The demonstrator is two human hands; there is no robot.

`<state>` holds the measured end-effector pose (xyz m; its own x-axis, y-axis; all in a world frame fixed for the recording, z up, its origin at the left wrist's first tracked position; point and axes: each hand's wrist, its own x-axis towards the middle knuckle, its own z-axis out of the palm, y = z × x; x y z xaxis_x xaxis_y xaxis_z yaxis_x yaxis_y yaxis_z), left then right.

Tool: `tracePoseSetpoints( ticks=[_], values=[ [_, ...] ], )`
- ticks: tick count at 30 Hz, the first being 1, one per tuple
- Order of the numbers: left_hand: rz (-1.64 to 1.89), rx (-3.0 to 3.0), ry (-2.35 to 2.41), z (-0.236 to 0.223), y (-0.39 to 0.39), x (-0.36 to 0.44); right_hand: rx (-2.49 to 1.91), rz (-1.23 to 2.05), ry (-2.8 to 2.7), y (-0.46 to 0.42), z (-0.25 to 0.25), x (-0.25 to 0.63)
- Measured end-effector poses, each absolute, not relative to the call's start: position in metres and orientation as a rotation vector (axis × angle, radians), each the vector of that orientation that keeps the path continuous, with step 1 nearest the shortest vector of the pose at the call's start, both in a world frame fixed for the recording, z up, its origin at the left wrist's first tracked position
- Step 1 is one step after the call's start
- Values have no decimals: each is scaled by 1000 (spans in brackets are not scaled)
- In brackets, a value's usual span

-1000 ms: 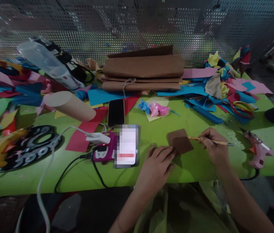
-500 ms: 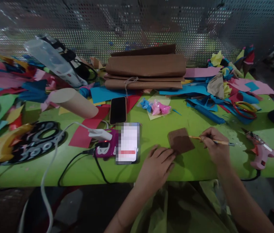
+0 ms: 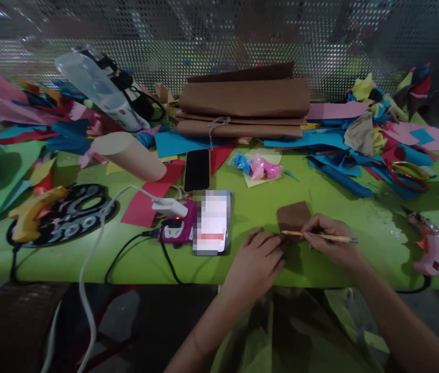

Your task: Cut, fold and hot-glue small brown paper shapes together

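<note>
Between my fingers, my right hand (image 3: 327,235) grips a yellow pencil (image 3: 341,239), its tip at the left part of a small square of brown paper (image 3: 294,213). My left hand (image 3: 258,259) lies flat on the green table (image 3: 250,207), fingers outstretched at the paper's lower left edge. The right hand covers part of the square's right side. Whether a mark is on the paper is too dark to tell.
Left of my hands are a lit phone (image 3: 212,223), a purple power strip (image 3: 178,228) and a yellow glue gun (image 3: 34,215). A pink glue gun (image 3: 433,248) sits at right. Folded brown paper (image 3: 242,101), scissors (image 3: 409,176) and coloured scraps line the back.
My right hand has moved left and the pencil tip has crossed from the paper's right edge to its left part. The left hand stays by the paper. The whole view has shifted slightly.
</note>
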<state>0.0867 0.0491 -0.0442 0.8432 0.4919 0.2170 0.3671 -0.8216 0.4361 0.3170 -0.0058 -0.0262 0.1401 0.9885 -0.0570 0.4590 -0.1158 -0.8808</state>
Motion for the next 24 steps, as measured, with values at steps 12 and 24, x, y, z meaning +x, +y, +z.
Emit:
tracePoseSetpoints(
  ticks=[12, 24],
  values=[
    [524, 2629, 650, -45, 50, 89, -1803, 668, -1315, -11, -29, 329],
    [522, 2640, 646, -45, 50, 88, -1822, 456, -1102, -15, -35, 344]
  ],
)
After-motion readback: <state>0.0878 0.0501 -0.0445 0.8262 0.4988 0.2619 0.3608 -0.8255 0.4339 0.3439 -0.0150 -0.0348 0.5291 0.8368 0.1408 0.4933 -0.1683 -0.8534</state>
